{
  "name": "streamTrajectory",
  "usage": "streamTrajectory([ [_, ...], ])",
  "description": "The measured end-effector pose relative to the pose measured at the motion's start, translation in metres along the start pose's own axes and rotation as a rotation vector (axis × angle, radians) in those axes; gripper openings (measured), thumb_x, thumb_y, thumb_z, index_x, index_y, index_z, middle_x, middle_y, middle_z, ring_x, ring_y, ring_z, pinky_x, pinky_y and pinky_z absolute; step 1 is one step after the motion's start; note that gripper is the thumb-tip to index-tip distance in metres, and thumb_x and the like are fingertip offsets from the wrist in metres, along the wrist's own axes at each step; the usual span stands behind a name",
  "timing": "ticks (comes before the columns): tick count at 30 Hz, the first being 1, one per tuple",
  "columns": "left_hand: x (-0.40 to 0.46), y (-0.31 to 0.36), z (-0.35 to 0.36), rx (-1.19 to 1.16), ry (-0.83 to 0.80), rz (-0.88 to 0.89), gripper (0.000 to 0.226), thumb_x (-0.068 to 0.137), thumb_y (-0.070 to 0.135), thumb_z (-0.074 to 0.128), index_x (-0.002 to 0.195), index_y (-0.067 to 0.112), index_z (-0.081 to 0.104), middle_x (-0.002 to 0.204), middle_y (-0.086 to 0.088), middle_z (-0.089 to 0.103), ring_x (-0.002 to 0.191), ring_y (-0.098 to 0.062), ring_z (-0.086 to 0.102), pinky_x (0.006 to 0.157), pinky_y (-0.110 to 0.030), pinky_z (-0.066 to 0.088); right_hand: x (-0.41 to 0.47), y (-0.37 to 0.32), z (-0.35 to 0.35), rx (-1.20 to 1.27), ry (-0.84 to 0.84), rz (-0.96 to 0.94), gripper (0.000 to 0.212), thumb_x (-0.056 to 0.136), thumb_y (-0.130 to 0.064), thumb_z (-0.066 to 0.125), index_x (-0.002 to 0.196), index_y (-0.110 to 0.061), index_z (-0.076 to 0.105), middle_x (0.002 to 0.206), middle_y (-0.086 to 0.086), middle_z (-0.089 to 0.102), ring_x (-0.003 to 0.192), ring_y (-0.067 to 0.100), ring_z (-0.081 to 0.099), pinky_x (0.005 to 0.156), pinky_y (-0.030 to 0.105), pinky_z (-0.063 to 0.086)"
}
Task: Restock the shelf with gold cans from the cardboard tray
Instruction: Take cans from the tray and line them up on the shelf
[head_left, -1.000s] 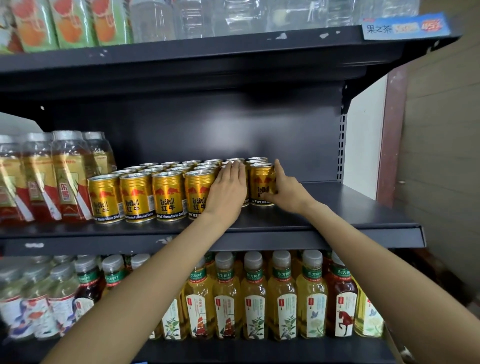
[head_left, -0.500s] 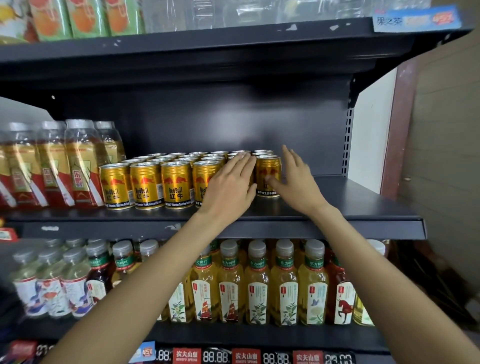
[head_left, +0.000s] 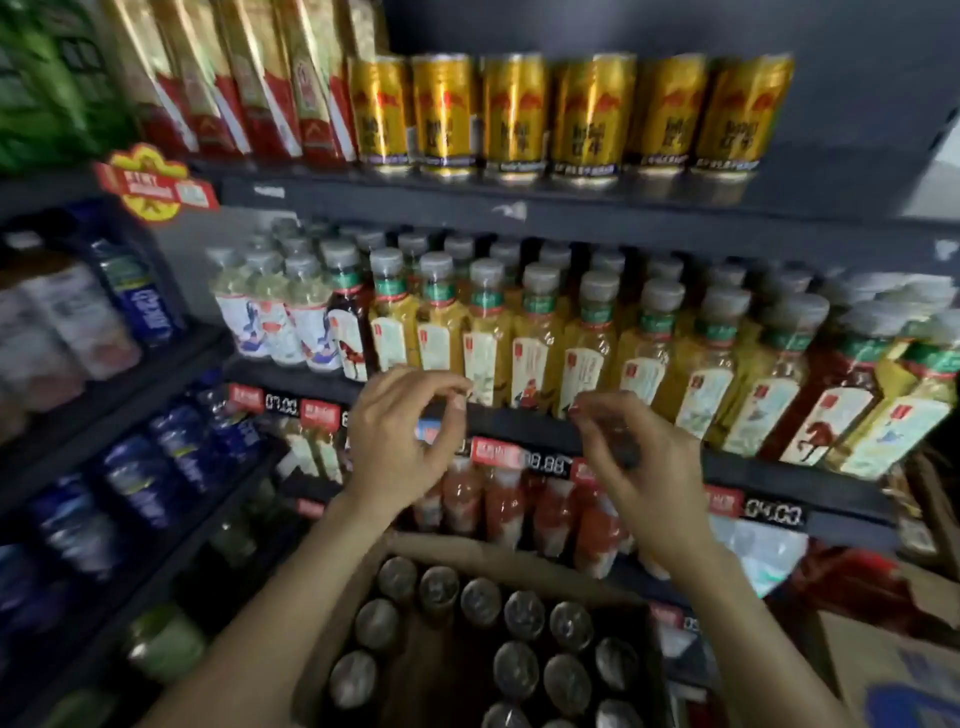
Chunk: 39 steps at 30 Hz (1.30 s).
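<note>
Below, the gold cans (head_left: 483, 639) left to stock are seen standing upright in the cardboard tray (head_left: 519, 558), only their grey tops showing, while a front row of gold cans on the shelf (head_left: 566, 117) is lined up label-forward on the upper shelf (head_left: 467, 200). Both hands are held in the air over the tray and nothing is gripped: the left hand (head_left: 400, 441) and the right hand (head_left: 639, 467) are shown with fingers loosely curled and empty. Much of the view is blurred, so finer detail cannot be told. A slip is judged most likely if a smooth can is pinched by its rim alone, and neighbours packed close could be dragged or tipped. On the lift, the tea bottles (head_left: 587, 343) projecting between tray and shelf could be knocked, and the shelved row toppled if a new can is pushed in hard
</note>
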<state>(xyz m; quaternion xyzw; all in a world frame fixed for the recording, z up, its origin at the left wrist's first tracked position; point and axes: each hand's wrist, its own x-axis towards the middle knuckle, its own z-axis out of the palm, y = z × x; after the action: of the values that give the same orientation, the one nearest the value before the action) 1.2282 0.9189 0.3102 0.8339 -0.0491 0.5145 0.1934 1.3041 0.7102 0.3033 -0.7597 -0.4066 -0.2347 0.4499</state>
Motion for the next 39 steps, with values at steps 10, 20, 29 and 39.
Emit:
streamTrajectory([
  [10, -0.202, -0.083, -0.038, 0.122, -0.787, -0.720, 0.028, 0.084, 0.026, 0.062, 0.112, 0.024, 0.062, 0.103, 0.007, 0.066, 0.098, -0.015, 0.062, 0.077, -0.033, 0.051, -0.152, 0.044, 0.135, -0.122, -0.853, 0.430, 0.039, 0.084, -0.028, 0.062, 0.122, -0.024, 0.055, 0.107, 0.003, 0.064, 0.097, 0.022, 0.062, 0.075, 0.039, 0.053],
  [20, -0.265, -0.112, 0.048, 0.333, -1.157, -0.512, 0.063, 0.087, 0.045, 0.054, 0.141, 0.022, 0.031, 0.147, -0.002, 0.033, 0.138, -0.025, 0.026, 0.109, -0.041, 0.032, -0.181, 0.080, 0.210, -0.605, -0.908, 0.515, 0.070, 0.086, -0.043, 0.058, 0.143, -0.013, 0.031, 0.144, 0.011, 0.040, 0.133, 0.032, 0.033, 0.106, 0.042, 0.028],
  [29, -0.268, -0.118, 0.112, 0.547, -1.238, -0.347, 0.071, 0.087, 0.031, 0.060, 0.144, 0.012, 0.022, 0.146, -0.009, 0.032, 0.137, -0.026, 0.025, 0.108, -0.037, 0.025, -0.195, 0.094, 0.241, -0.696, -0.847, 0.627, 0.072, 0.077, -0.049, 0.066, 0.131, -0.009, 0.040, 0.129, 0.012, 0.056, 0.128, 0.031, 0.035, 0.100, 0.043, 0.027],
  [39, -0.252, -0.121, 0.088, 0.207, -0.929, -0.542, 0.071, 0.057, 0.056, 0.079, 0.115, 0.026, 0.052, 0.116, 0.005, 0.058, 0.111, -0.017, 0.051, 0.097, -0.028, 0.035, -0.166, 0.061, 0.184, -0.364, -0.452, 0.689, 0.076, 0.053, -0.060, 0.074, 0.103, -0.006, 0.054, 0.103, 0.011, 0.063, 0.098, 0.035, 0.054, 0.083, 0.047, 0.043],
])
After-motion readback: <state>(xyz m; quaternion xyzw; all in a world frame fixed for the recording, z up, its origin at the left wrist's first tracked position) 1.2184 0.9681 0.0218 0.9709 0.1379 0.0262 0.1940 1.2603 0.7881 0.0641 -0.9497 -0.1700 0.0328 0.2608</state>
